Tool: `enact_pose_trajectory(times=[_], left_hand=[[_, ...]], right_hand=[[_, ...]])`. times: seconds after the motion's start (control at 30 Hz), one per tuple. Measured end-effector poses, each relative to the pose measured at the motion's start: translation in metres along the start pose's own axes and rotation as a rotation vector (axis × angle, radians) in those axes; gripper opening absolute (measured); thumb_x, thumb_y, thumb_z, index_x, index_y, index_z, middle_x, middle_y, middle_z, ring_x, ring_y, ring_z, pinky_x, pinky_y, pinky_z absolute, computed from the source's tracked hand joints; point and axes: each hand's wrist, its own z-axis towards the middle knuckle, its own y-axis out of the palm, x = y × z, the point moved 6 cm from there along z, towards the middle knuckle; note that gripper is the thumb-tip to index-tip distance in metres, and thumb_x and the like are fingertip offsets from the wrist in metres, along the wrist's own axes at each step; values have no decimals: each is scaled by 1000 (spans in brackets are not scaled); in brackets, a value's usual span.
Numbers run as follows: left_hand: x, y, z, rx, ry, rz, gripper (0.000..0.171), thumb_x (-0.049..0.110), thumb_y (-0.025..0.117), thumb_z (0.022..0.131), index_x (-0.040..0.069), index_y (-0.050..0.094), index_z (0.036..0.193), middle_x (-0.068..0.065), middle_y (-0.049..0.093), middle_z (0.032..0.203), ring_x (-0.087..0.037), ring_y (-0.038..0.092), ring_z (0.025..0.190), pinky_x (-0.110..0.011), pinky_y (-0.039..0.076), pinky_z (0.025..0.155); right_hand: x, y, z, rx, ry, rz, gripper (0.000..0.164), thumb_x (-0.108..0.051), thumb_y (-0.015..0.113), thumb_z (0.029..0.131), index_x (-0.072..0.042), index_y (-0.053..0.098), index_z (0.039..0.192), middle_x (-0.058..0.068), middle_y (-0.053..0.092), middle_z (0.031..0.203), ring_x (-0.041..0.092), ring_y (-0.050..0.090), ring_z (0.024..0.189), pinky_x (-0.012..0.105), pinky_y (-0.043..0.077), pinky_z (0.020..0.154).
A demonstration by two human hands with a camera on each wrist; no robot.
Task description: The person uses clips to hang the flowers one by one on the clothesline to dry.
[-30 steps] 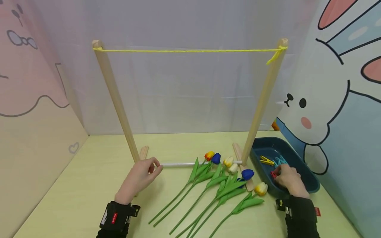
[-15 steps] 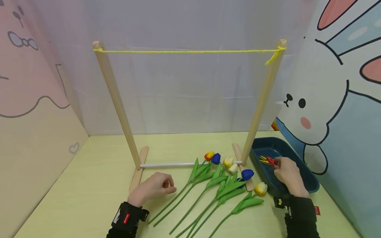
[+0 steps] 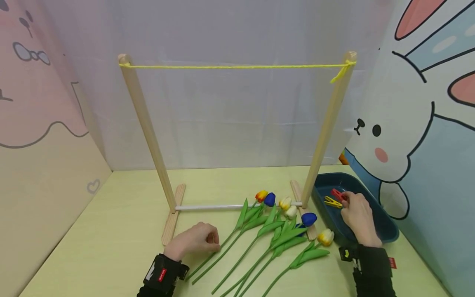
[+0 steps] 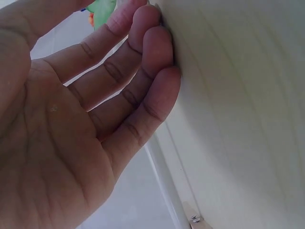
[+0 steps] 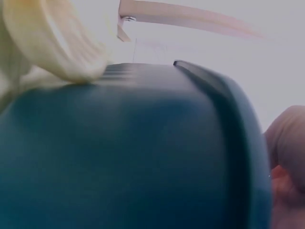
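My left hand [image 3: 196, 241] rests low on the table, fingers loosely bent. Its fingertips [image 4: 159, 45] are right at the tabletop, and in the head view they reach the leftmost green tulip stem [image 3: 202, 264]. Over the dark blue tub [image 3: 387, 235], my right hand [image 3: 358, 216] pinches a red clothespin [image 3: 337, 194]. A yellow clothespin [image 3: 332, 202] lies in the tub just beside the fingers. The light blue clips seen earlier are hidden by the hand. The right wrist view mostly shows the tub's side [image 5: 143, 157], with a pale tulip head [image 5: 57, 43] close by.
Several artificial tulips lie slanted across the table, with orange [image 3: 261, 195], blue [image 3: 309, 219] and white-yellow [image 3: 325, 237] heads. Behind them stands a wooden frame with a left post [image 3: 148, 132], right post [image 3: 328, 132], yellow string [image 3: 237, 67] and white bottom rod [image 3: 211, 207].
My left hand has come down from the frame's left foot to the tulip stems. My right hand has shifted the red clothespin up and away within the tub, past the yellow one.
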Motion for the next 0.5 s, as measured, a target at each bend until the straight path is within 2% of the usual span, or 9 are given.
enact_pose_trajectory(times=[0.33, 0.5], left_hand=[[4, 4, 0, -8, -16, -3, 12, 20, 77, 87, 15, 69, 80, 7, 61, 72, -3, 51, 63, -20, 43, 58], [6, 5, 0, -4, -20, 8, 13, 19, 78, 86, 16, 69, 77, 8, 61, 70, -4, 51, 62, -21, 42, 57]], right_hand=[[-6, -1, -3, 89, -51, 4, 32, -1, 49, 101, 17, 52, 127, 35, 55, 106, 43, 50, 91, 54, 44, 76], [-7, -2, -5, 121, -59, 31, 29, 0, 49, 102, 17, 52, 125, 35, 47, 111, 47, 42, 102, 58, 39, 86]])
